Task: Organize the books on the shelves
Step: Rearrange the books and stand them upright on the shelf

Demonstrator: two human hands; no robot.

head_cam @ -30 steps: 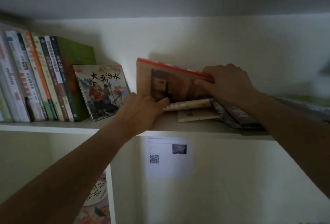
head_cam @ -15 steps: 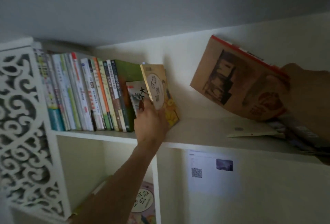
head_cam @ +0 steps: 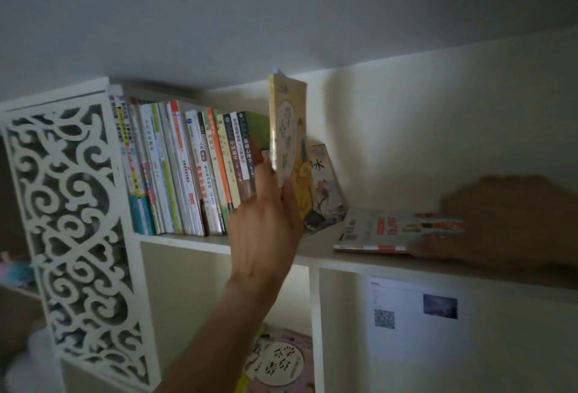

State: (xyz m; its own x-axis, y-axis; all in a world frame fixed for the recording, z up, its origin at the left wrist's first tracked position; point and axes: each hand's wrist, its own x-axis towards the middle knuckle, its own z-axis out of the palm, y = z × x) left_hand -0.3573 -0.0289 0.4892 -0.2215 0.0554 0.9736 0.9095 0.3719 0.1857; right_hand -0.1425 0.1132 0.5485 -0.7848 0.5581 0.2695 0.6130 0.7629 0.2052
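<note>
your left hand (head_cam: 266, 220) has its fingers and thumb pinched around the bottom edge of the yellow picture book (head_cam: 289, 139), holding it upright with its long axis running straight up and down, cover facing right. that's the relation that matters: the book already stands parallel to the row of upright books (head_cam: 187, 170) just left of it, with the green-covered book (head_cam: 256, 128) at the end of that row right behind your fingers. looks to me like the job is to slide it in against that row.

the catch is the illustrated book (head_cam: 323, 189) leaning just behind and to the right of the yellow one, tilted with its foot out toward the shelf board (head_cam: 312, 252). it sits exactly where the yellow book wants to stand, so one of them probably has to shift or both get squared up together.

your right hand (head_cam: 506, 223) is way off to the right, blurry, resting on the flat-lying paperback (head_cam: 400, 230) with the red and white cover. thumb seems to sit along its front edge, but honestly i cannot tell whether those fingers are gripping it or just lying flat on top.

other stuff: the white carved fretwork panel (head_cam: 72, 230) on the left end, a qr-code sheet (head_cam: 413, 311) taped below the shelf, and another round-title picture book (head_cam: 281, 364) down in the lower cubby. left hand's clearly the nearer one for the upright row.
</note>
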